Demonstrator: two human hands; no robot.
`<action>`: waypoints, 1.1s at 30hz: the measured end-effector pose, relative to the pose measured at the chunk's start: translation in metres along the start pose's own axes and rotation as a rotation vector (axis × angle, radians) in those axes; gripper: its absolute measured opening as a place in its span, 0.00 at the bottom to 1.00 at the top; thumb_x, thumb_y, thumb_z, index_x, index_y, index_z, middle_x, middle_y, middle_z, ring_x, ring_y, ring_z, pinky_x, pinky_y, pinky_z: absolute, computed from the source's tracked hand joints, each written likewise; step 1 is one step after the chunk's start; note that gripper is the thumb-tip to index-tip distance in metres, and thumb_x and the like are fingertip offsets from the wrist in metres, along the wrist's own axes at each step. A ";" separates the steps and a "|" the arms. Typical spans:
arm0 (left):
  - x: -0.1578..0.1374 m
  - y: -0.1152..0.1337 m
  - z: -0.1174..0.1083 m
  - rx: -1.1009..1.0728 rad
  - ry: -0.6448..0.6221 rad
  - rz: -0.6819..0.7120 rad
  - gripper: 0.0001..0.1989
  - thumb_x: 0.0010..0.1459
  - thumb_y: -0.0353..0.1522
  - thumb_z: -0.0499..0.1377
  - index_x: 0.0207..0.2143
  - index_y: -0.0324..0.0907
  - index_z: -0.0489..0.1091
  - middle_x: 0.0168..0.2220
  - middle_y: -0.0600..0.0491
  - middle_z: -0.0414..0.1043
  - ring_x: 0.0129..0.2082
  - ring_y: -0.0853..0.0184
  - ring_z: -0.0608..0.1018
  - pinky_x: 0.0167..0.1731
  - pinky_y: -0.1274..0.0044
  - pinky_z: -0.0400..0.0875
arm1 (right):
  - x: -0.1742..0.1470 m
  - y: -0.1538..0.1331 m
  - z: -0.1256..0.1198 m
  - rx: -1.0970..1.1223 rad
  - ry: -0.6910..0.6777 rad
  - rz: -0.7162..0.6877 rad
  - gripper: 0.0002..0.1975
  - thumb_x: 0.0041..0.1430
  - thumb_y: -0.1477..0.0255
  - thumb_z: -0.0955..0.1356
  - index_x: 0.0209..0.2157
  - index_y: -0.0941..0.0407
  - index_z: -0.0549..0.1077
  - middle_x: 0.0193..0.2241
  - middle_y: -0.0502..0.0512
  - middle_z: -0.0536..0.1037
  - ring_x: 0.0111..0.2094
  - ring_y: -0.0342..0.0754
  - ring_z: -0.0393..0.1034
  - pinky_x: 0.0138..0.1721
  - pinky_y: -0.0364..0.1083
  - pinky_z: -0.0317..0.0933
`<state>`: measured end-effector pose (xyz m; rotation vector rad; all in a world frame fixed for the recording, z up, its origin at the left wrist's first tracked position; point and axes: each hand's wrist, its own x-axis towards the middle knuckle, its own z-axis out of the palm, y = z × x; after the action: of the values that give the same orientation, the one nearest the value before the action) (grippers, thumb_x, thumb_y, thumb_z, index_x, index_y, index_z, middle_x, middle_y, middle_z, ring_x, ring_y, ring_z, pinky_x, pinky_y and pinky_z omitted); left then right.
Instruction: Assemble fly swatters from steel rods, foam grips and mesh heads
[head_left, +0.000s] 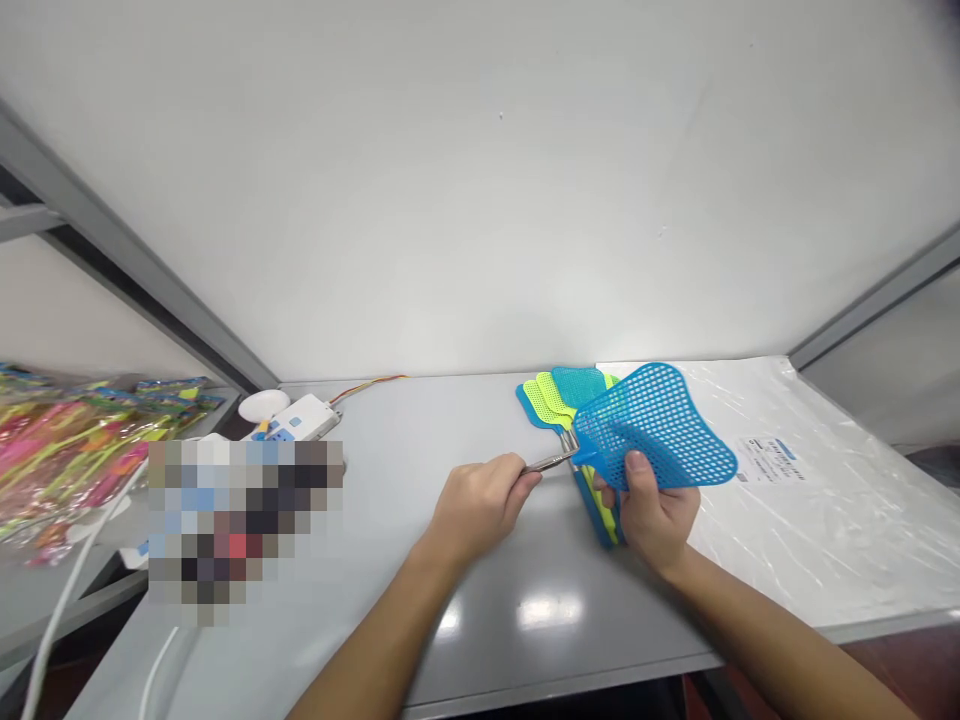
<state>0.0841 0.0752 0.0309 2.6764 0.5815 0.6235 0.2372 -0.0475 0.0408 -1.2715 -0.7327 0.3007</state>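
A blue fly swatter (664, 420) with a perforated head is held up over the table, tilted to the right. My right hand (656, 510) pinches the head near its lower edge, thumb on the front face. The fingers of my left hand (480, 500) are closed round the metal rod (553, 462) that meets the swatter's neck. Just behind, several more fly swatters (553, 398) in blue, lime green and teal lie in a pile on the table. Their metal rods and handles are partly covered by the held swatter and my right hand.
A plastic-wrapped white sheet (847, 520) with a printed label covers the table's right side. On the left are a white power strip (300, 420), a small white round dish (264, 405) and a pixelated patch. Bagged colourful items (90, 440) lie on a shelf beyond the grey table (375, 440).
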 end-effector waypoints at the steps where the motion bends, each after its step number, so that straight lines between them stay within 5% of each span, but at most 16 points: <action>1: 0.000 0.000 0.000 0.000 0.005 0.003 0.18 0.68 0.37 0.43 0.30 0.42 0.66 0.22 0.55 0.67 0.19 0.71 0.64 0.22 0.77 0.52 | 0.001 -0.002 0.000 0.010 0.036 -0.015 0.16 0.62 0.62 0.65 0.22 0.53 0.69 0.17 0.50 0.72 0.16 0.45 0.65 0.18 0.45 0.57; 23: 0.000 -0.003 0.002 0.003 -0.033 -0.014 0.17 0.69 0.37 0.43 0.28 0.43 0.61 0.20 0.56 0.64 0.17 0.71 0.60 0.21 0.76 0.46 | 0.017 -0.002 0.004 0.007 -0.093 0.091 0.19 0.62 0.61 0.66 0.21 0.55 0.65 0.13 0.45 0.66 0.14 0.41 0.61 0.17 0.42 0.58; 33: 0.001 0.008 -0.016 -0.076 -0.091 -0.096 0.15 0.69 0.36 0.44 0.28 0.44 0.59 0.20 0.59 0.61 0.17 0.71 0.61 0.21 0.77 0.47 | 0.024 -0.013 0.000 -0.007 -0.295 0.095 0.17 0.63 0.63 0.65 0.22 0.54 0.65 0.14 0.45 0.65 0.13 0.40 0.59 0.18 0.42 0.59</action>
<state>0.0803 0.0720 0.0481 2.5740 0.6437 0.4842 0.2525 -0.0372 0.0611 -1.2845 -0.9251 0.5723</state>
